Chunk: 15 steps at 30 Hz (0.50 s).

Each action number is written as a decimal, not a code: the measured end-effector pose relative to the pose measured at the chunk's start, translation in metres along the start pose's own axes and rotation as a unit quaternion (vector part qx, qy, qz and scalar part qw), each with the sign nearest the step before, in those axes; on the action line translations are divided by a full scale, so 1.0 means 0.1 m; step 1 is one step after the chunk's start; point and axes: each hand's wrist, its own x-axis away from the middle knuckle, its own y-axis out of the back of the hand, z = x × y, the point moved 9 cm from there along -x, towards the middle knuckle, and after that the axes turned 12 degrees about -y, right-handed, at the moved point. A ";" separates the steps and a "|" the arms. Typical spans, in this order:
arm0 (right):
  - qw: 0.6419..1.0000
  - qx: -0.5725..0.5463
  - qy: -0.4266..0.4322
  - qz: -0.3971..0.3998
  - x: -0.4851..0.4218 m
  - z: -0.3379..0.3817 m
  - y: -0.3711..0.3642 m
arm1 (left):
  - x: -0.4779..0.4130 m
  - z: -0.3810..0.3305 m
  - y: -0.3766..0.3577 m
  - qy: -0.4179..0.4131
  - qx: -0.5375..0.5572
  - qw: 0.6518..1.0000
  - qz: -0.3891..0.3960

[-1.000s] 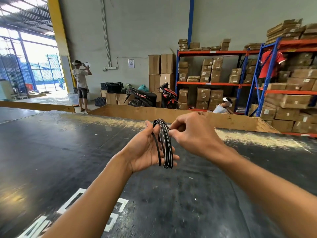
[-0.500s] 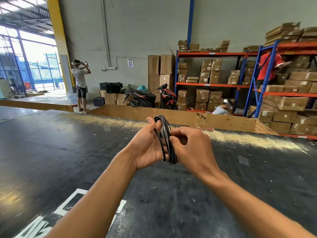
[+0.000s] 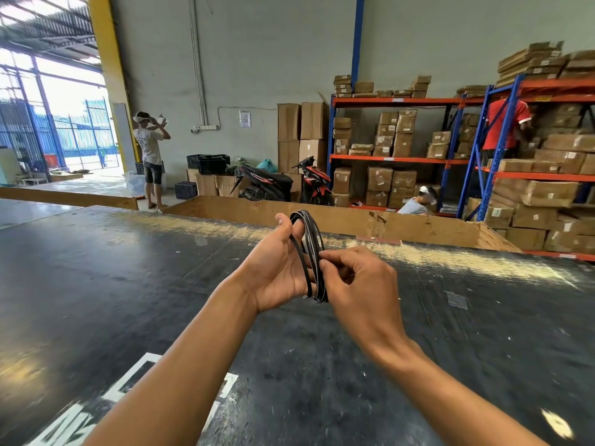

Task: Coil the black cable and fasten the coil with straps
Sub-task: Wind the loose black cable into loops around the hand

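Note:
A black cable coil (image 3: 311,239) of several loops stands upright in the air above the black table (image 3: 96,284). My left hand (image 3: 277,268) holds the coil from the left, with thumb and fingers through the loops. My right hand (image 3: 354,278) pinches the coil's right side near its middle with thumb and forefinger. No strap is visible; the right palm hides part of the coil.
A wooden wall (image 3: 402,223) edges the table's far side. Behind it stand two scooters (image 3: 283,185), cardboard boxes and orange-blue shelves (image 3: 450,156). One person stands at the doorway (image 3: 149,156), another crouches (image 3: 418,202), a third in red is at the shelves (image 3: 505,127).
My right hand has slid down from the coil's top to its right side. Both hands and the coil have shifted slightly up and right in view.

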 end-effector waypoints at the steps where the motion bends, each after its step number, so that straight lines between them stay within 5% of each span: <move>1: 1.000 0.000 0.001 0.003 0.00 0.00 0.00 | 0.00 -0.01 0.00 -0.002 0.000 1.000 -0.002; 15: 0.995 0.076 -0.008 0.059 -0.05 0.05 -0.18 | -0.03 0.03 0.05 -0.010 -0.105 0.994 -0.040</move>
